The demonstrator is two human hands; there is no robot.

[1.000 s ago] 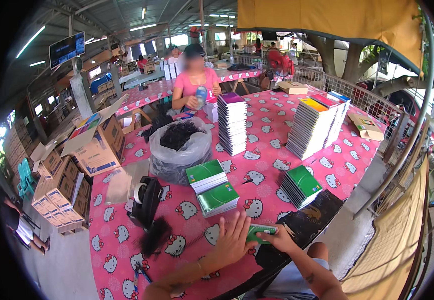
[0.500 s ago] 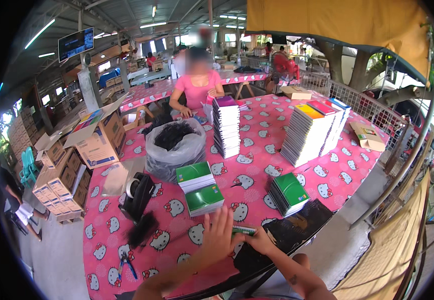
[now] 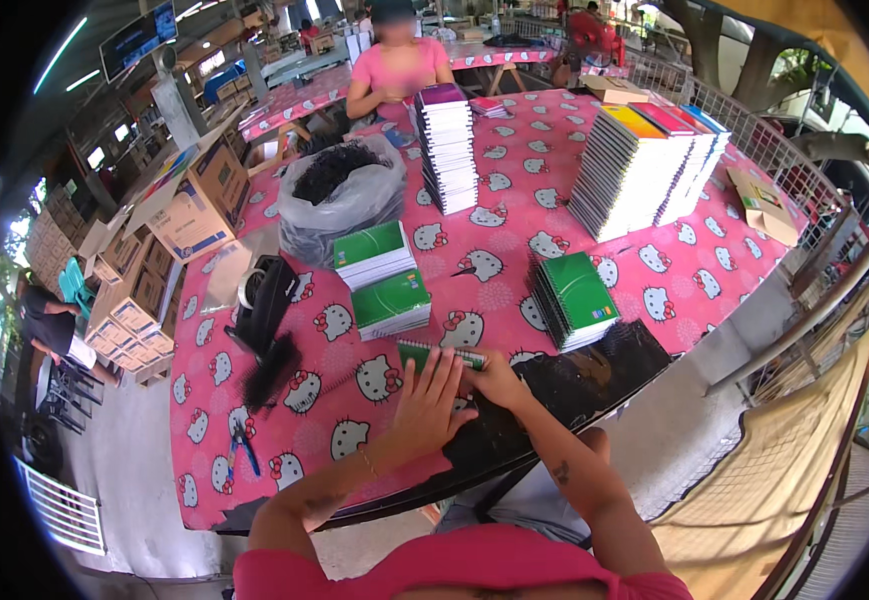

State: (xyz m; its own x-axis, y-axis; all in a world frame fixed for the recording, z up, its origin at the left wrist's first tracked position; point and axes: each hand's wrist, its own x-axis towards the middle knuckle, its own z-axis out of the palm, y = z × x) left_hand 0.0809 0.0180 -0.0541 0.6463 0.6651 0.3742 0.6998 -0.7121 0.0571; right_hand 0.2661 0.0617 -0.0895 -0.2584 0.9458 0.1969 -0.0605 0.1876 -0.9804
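Observation:
A small green spiral notebook [image 3: 412, 353] lies near the table's front edge, its coil along the far side. My left hand [image 3: 432, 402] is laid over it with fingers stretched out flat, hiding much of the cover. At the notebook's right end, my right hand [image 3: 494, 380] grips it with curled fingers. Just beyond are two adjoining stacks of green notebooks, a nearer stack [image 3: 391, 300] and a farther one [image 3: 372, 248]. To the right stands another stack of green spiral notebooks [image 3: 576, 298], coils facing left.
A tape dispenser [image 3: 262, 305], a black bristly bundle [image 3: 272, 370] and blue-handled pliers [image 3: 245, 450] lie leftward. Behind stand a bag of black coils [image 3: 339, 200], a tall notebook stack [image 3: 446, 150] and colourful stacks [image 3: 619, 175]. A co-worker [image 3: 399, 70] sits opposite. Cartons [image 3: 199, 205] stand left.
The view has tipped downward. My left hand has come down flat over the notebook, whose cover now shows more. The co-worker's hands have lifted from the table.

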